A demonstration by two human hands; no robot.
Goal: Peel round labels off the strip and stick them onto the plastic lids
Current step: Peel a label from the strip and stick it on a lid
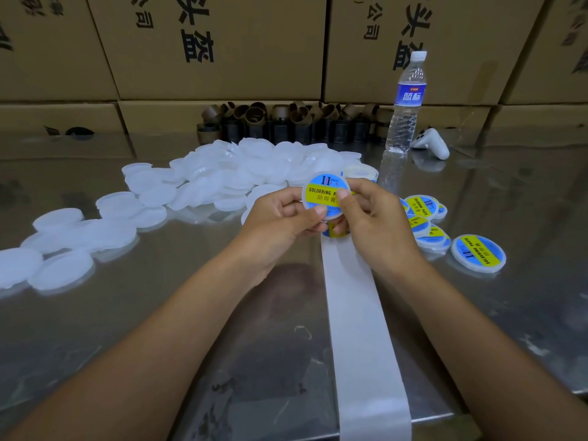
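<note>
My left hand (pixel 283 218) and my right hand (pixel 372 218) both hold one white plastic lid (pixel 321 194) above the table, with a round blue-and-yellow label on its face. My right thumb presses on the label's right side. The white backing strip (pixel 359 329) runs from under my hands to the table's near edge, and another label on it shows just below my fingers. A heap of bare white lids (pixel 229 173) lies to the left and behind. Several labelled lids (pixel 479 253) lie to the right.
A steel table (pixel 159 313) carries everything. A water bottle (pixel 405 103) stands at the back right beside a white controller (pixel 432 142). Brown cardboard tubes (pixel 286 122) line the back, with large cardboard boxes (pixel 222 43) behind. A label roll (pixel 359 173) sits behind my hands.
</note>
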